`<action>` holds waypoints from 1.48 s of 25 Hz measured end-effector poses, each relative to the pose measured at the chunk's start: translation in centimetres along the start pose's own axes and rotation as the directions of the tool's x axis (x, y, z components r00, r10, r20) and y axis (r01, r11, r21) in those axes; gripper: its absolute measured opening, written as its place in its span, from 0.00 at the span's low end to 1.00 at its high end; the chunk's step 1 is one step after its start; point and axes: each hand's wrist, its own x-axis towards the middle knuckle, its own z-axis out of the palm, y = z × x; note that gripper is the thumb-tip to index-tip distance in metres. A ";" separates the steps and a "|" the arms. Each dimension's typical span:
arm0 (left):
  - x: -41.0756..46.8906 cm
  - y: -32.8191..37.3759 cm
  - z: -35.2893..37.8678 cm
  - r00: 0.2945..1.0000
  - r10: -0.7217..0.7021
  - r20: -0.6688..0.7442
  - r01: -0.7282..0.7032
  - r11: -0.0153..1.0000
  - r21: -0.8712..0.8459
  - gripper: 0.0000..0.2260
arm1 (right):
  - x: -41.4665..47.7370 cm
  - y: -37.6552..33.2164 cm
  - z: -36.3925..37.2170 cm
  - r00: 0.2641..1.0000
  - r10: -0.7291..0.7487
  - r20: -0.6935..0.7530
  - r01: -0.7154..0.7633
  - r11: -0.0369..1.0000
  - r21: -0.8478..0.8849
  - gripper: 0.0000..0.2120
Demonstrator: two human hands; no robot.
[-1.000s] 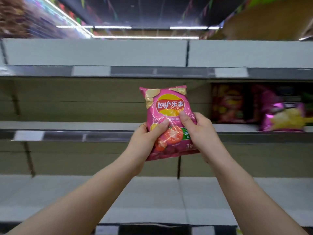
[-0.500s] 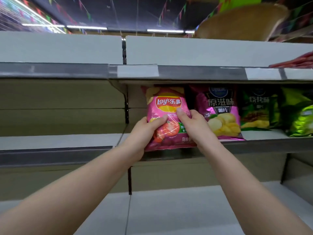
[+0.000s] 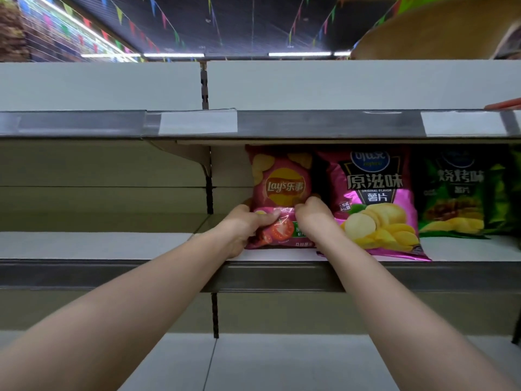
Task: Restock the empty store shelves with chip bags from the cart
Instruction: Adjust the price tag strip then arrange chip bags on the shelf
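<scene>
A pink Lay's chip bag with tomato pictures stands upright on the middle shelf, at the left end of a row of bags. My left hand grips its lower left side and my right hand grips its lower right side. The bag's bottom edge rests on the shelf board. Right beside it stands a magenta original-flavour chip bag, and further right a green barbecue chip bag.
The shelf section to the left holds nothing. A lower shelf board lies under my arms. The top shelf edge with white price labels runs just above the bags. A brown curved object sits at upper right.
Both hands pushed the Lay's bag forward and down from in front of the shelf edge onto the shelf board, beside the magenta bag. The view moved closer and to the right.
</scene>
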 end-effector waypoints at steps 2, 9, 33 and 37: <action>0.4 0.0 0.3 1.000 -0.006 -0.006 0.006 1.000 0.004 0.25 | 0.2 0.1 -0.1 1.000 0.006 -0.010 -0.006 0.999 -0.037 0.16; 0.0 0.5 1.2 1.000 -0.009 -0.019 0.009 1.000 -0.003 0.24 | -0.4 -0.8 -1.0 0.998 0.008 0.059 0.007 0.968 -0.251 0.16; -20.5 -3.8 -29.4 0.767 0.252 -0.590 -0.216 0.967 0.132 0.07 | -19.2 -22.5 21.9 0.764 -0.629 -0.143 0.539 0.500 0.678 0.14; -28.0 -5.9 -40.3 0.653 0.213 -0.727 -0.164 0.977 0.139 0.10 | -26.1 -29.2 30.8 0.737 -0.675 -0.017 0.434 0.455 0.778 0.14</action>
